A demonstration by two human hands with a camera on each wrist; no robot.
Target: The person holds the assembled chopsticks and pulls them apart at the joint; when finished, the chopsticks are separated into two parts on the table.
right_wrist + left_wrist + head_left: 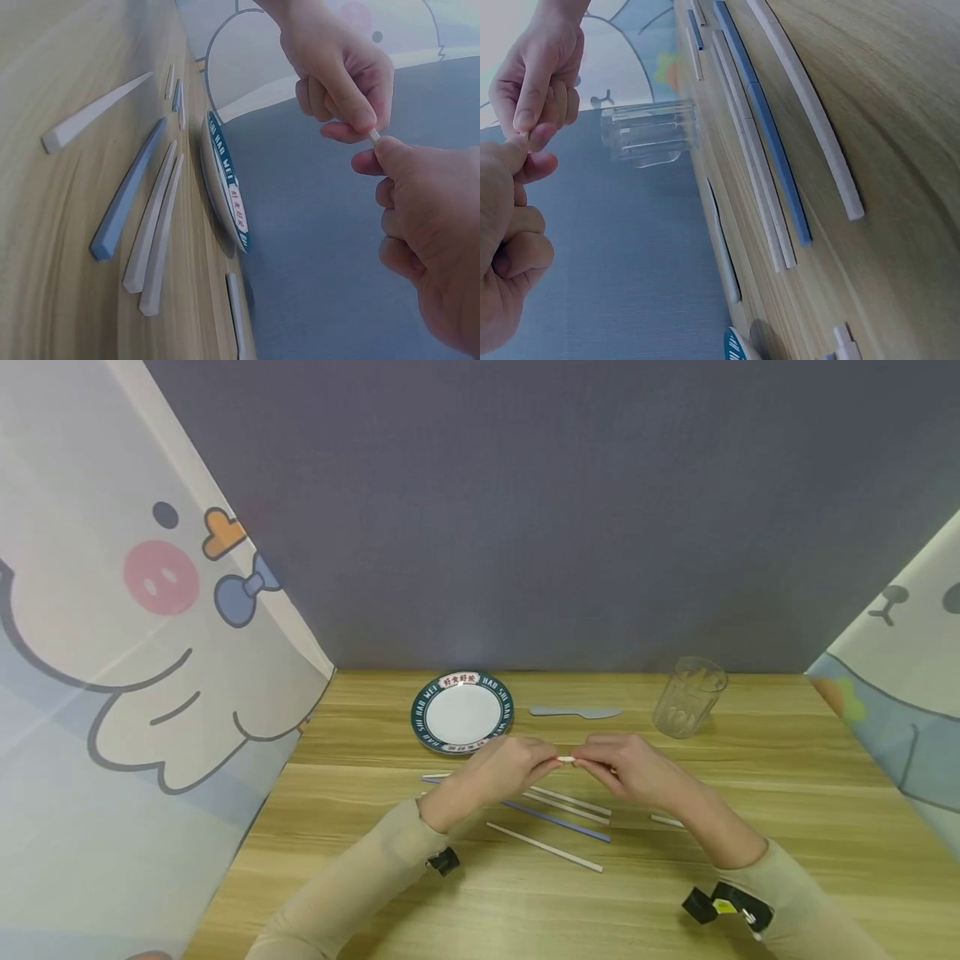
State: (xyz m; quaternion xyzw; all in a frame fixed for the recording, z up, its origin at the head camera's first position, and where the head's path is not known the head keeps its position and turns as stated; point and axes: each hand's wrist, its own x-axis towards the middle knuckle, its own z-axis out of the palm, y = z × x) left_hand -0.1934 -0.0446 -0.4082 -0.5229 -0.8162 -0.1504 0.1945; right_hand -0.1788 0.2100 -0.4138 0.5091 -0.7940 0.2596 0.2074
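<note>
Both hands meet above the table, the left hand [510,767] and the right hand [628,765] each pinching one end of a small white piece [566,759] between thumb and forefinger. In the right wrist view the piece [374,136] shows as a short white bit between the fingertips of the left hand [337,71] and the right hand [442,217]. Most of it is hidden by the fingers. On the table below lie several white sticks [543,847] and a blue stick [557,818], touched by neither hand.
A plate with a dark green rim [420,714] stands at the back, left of a pale knife [576,712]. A clear glass [686,697] stands at the back right. Another white stick [666,820] lies partly under the right forearm. A grey wall [525,527] rises behind.
</note>
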